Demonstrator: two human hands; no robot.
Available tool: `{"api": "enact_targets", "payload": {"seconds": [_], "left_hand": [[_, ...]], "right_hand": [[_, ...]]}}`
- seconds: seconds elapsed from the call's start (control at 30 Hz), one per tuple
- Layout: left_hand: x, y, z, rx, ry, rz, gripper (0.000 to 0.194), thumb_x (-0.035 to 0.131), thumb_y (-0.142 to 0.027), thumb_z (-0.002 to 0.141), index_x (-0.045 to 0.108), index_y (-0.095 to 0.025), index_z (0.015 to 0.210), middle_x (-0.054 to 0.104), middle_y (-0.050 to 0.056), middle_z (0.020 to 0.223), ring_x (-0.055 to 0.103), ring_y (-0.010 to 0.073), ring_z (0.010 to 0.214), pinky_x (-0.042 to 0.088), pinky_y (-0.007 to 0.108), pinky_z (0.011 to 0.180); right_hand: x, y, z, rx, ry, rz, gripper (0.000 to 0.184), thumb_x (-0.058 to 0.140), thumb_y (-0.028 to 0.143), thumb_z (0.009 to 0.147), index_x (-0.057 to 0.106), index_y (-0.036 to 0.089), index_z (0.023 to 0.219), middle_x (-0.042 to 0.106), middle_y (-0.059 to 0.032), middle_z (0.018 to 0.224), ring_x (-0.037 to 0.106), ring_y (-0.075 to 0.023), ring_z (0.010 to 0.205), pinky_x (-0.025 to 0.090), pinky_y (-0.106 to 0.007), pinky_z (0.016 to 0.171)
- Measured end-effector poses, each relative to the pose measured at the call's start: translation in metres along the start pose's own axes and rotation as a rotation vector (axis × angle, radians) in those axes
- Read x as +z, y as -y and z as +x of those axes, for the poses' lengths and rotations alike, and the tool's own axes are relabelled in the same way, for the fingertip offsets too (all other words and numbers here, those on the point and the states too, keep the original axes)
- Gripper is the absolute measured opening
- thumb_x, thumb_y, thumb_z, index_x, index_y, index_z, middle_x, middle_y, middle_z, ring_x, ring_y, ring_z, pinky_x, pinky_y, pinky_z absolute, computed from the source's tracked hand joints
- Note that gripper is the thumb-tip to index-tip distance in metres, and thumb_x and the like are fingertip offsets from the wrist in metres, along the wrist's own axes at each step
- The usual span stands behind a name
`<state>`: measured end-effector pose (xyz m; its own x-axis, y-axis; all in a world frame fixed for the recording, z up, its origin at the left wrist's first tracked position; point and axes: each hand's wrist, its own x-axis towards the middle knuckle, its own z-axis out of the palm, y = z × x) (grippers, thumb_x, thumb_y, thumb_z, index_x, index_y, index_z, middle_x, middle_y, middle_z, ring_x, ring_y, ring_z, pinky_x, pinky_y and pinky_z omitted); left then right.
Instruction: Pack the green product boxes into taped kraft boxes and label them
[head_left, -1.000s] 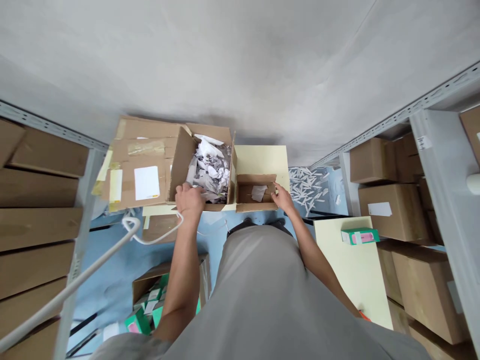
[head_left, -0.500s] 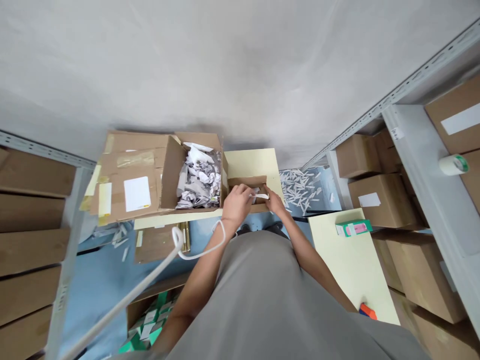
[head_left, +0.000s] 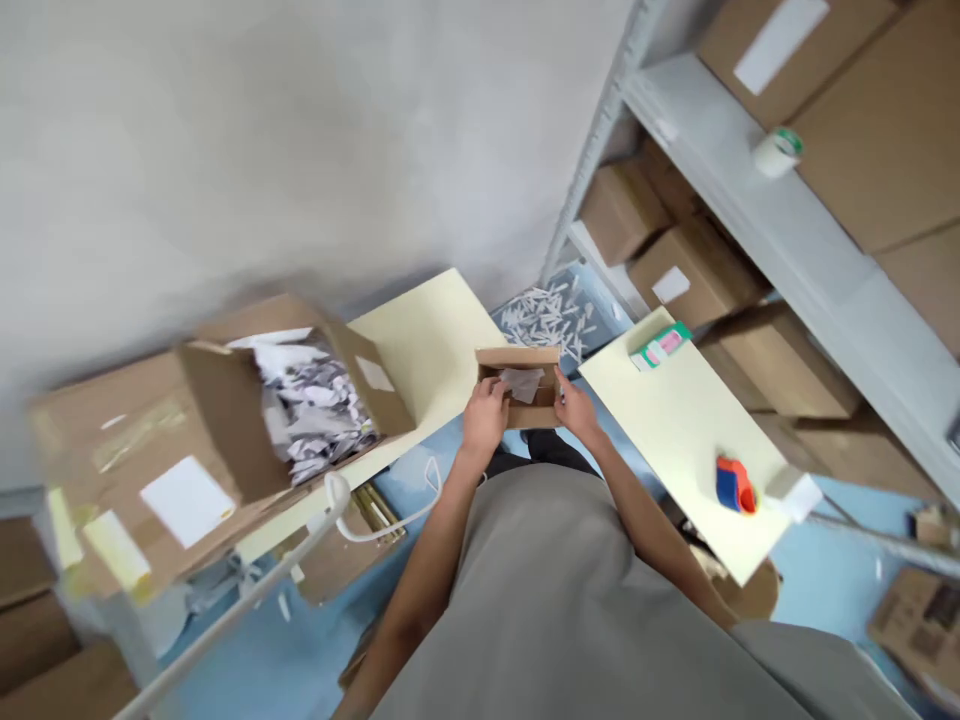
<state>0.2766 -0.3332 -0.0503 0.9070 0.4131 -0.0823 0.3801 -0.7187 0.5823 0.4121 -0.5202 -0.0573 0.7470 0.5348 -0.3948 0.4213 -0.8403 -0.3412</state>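
Note:
A small open cardboard box (head_left: pixel 517 357) is held up in front of my body, between the two tables. My left hand (head_left: pixel 485 412) grips its left side, with the fingers curled over the rim. On the opposite side, my right hand (head_left: pixel 574 402) is closed on the box's right wall. Inside lies a crumpled piece of whitish paper (head_left: pixel 523 383); what is under it cannot be made out. To the left, a large open carton (head_left: pixel 225 400) is filled with crumpled grey-white paper (head_left: pixel 319 405).
A pale yellow table (head_left: pixel 420 320) carries the large carton and flattened cardboard. On the right table (head_left: pixel 667 420) lie a green-and-pink box (head_left: pixel 660 345) and an orange-blue tape dispenser (head_left: pixel 736 485). White strips (head_left: pixel 551 318) litter the floor; shelves of cartons (head_left: pixel 697 270) stand right. A white cable (head_left: pixel 349 510) hangs left.
My view has turned to the right. The small box has come off the left table and is now in both hands. My left hand has moved from the whitish paper to the box's side.

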Motion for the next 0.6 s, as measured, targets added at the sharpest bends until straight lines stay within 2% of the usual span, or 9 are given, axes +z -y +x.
{"api": "enact_targets", "payload": {"seconds": [0.13, 0.33, 0.47, 0.6], "left_hand": [[0.034, -0.049, 0.016, 0.198, 0.106, -0.083, 0.032, 0.058, -0.012, 0.103, 0.074, -0.023, 0.129, 0.071, 0.014, 0.138, 0.067, 0.0328, 0.128, 0.056, 0.048, 0.115], [0.084, -0.128, 0.035, 0.458, 0.222, -0.097, 0.029, 0.060, -0.014, 0.104, 0.075, -0.023, 0.127, 0.072, 0.013, 0.136, 0.066, 0.0327, 0.131, 0.055, 0.047, 0.116], [0.124, -0.173, 0.053, 0.555, 0.283, -0.056, 0.028, 0.064, -0.015, 0.101, 0.077, -0.023, 0.125, 0.069, 0.014, 0.140, 0.065, 0.0337, 0.136, 0.054, 0.048, 0.120], [0.169, -0.217, 0.078, 0.564, 0.387, -0.022, 0.029, 0.066, -0.016, 0.100, 0.076, -0.022, 0.126, 0.064, 0.016, 0.147, 0.065, 0.0334, 0.140, 0.054, 0.049, 0.122]], "right_hand": [[-0.013, -0.064, -0.053, 0.253, -0.102, 0.071, 0.081, 0.052, 0.013, 0.099, 0.034, 0.019, 0.178, 0.081, -0.0143, 0.133, 0.080, -0.0290, 0.110, 0.061, -0.038, 0.103], [-0.023, -0.157, -0.124, 0.553, -0.267, 0.233, 0.085, 0.054, 0.012, 0.096, 0.034, 0.021, 0.177, 0.080, -0.0124, 0.136, 0.081, -0.0271, 0.109, 0.062, -0.037, 0.102], [-0.025, -0.212, -0.147, 0.676, -0.321, 0.331, 0.081, 0.053, 0.014, 0.098, 0.034, 0.019, 0.176, 0.079, -0.0129, 0.137, 0.080, -0.0264, 0.112, 0.061, -0.036, 0.102], [-0.030, -0.263, -0.151, 0.721, -0.349, 0.374, 0.081, 0.053, 0.014, 0.096, 0.036, 0.021, 0.175, 0.080, -0.0121, 0.135, 0.080, -0.0256, 0.111, 0.060, -0.035, 0.102]]}}
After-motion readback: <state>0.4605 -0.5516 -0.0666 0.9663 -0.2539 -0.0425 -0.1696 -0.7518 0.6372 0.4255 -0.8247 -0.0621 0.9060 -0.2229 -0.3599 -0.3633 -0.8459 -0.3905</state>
